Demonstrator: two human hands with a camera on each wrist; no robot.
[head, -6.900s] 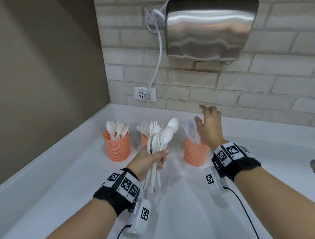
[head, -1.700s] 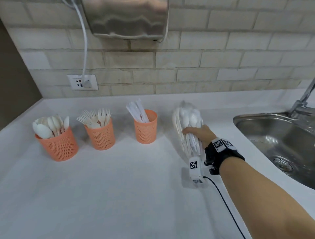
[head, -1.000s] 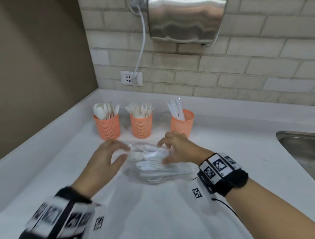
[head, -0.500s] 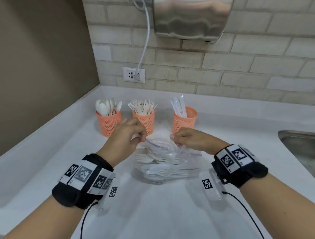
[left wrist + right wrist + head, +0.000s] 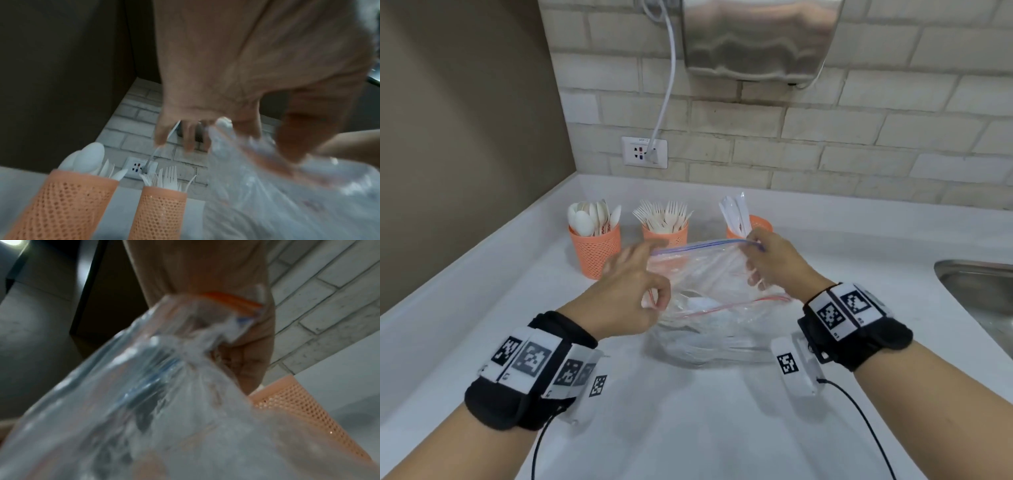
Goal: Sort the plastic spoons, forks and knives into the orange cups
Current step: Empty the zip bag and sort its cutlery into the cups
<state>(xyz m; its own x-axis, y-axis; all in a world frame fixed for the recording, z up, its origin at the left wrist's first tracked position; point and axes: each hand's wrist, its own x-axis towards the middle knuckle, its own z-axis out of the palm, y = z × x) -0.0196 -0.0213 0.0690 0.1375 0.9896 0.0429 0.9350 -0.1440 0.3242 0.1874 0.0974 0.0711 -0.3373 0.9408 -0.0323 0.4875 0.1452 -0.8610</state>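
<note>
at centre frame a zip bag [image 5: 717, 301] of cutlery is being pulled open, its near lip pinched by the left hand [image 5: 625, 301], its far lip by the right hand [image 5: 774, 262]; next, pieces must be drawn out for the orange cups [image 5: 594, 251] behind

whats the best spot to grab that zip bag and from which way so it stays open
Grip the zip bag at its mouth, one zipper strip per side, coming from above. The far blue strip and near red strip are already parted. The right hand pinches the blue strip's end; the left hand pinches the red strip's near end. The cutlery weighs down the bottom, so lifting the rim should keep it gaping.
</note>
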